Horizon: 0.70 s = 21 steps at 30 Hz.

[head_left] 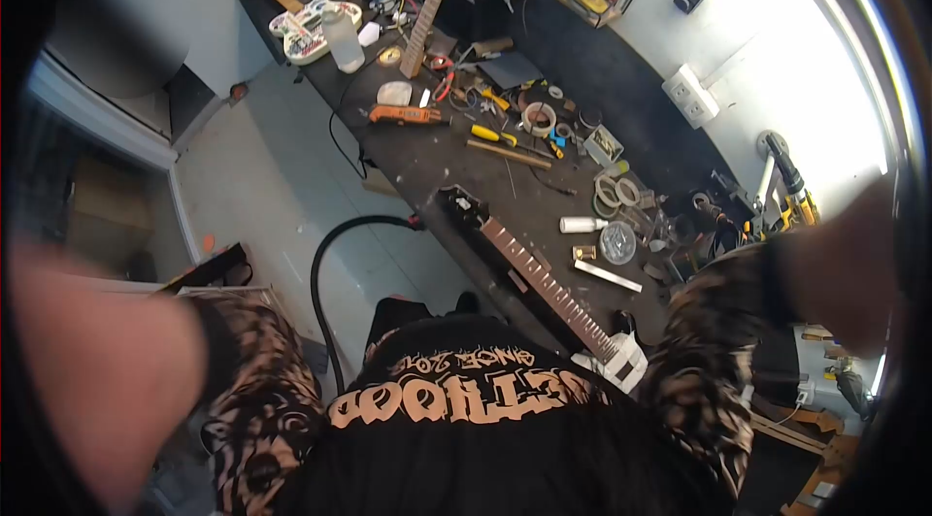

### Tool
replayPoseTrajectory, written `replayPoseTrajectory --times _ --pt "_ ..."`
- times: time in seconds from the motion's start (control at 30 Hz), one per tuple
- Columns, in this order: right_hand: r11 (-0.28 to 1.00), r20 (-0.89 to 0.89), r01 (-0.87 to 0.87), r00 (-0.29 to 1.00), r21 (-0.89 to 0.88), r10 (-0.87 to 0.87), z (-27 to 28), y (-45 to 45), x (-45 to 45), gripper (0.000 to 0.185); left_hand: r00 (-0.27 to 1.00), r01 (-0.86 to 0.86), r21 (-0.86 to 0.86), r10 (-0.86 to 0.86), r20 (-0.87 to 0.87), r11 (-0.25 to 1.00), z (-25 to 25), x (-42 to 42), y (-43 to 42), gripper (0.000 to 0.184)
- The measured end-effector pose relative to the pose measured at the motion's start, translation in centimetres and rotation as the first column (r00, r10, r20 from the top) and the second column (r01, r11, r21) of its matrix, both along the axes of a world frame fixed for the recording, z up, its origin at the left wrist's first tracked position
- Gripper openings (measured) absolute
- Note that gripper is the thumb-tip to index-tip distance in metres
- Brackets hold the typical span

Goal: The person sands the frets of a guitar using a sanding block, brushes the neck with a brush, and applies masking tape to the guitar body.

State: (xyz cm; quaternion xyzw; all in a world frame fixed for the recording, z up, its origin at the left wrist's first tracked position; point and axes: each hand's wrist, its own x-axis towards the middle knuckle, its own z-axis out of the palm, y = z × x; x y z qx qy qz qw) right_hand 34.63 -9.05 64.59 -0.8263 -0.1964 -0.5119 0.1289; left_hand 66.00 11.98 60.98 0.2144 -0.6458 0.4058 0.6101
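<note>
Both of my hands are raised close to the camera, blurred and cut off, so their fingers are hidden. My left hand (107,370) is at the left side of the view, above the floor and away from the bench. At the right edge, my right hand (845,264) is up near the wall side. Below and between them an electric guitar (549,288) lies along the near edge of the dark workbench (417,162). Its black headstock points away from me and its white body is partly hidden by my right sleeve. Neither hand is seen touching it.
Tape rolls (539,118), an orange power tool (406,115), a yellow-handled screwdriver (493,135) and a clear tub (617,242) crowd the bench. Farther back are a loose guitar neck (437,6), a plastic bottle (342,40) and a decorated guitar body (301,31). A black hose (317,273) loops beside the bench.
</note>
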Motion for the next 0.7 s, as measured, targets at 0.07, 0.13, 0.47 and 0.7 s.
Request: replayPoseTrajectory --times 0.07,0.13,0.47,0.7 --pt "0.848 -0.07 0.124 0.992 0.515 -0.102 -8.9 -5.4 2.1 0.015 0.9 0.071 0.203 0.025 -0.436 0.977 -6.9 2.1 -3.4 0.032" --pt "0.315 -0.385 0.38 0.922 0.87 -0.051 -23.7 -10.9 5.8 0.018 0.51 0.602 0.519 0.208 -0.835 0.607 -17.8 1.7 -6.7 0.023" --pt "0.259 -0.794 0.906 -0.124 -0.336 -0.596 -53.3 -29.8 13.2 0.034 0.809 0.557 0.592 0.218 -0.546 -0.583 -42.5 4.0 -9.6 0.029" --pt "0.222 -0.7 0.871 -0.176 -0.438 -0.693 -48.7 -30.4 12.5 0.016 0.918 0.145 0.799 -0.223 -0.329 -0.584 -41.5 12.2 -21.5 0.028"
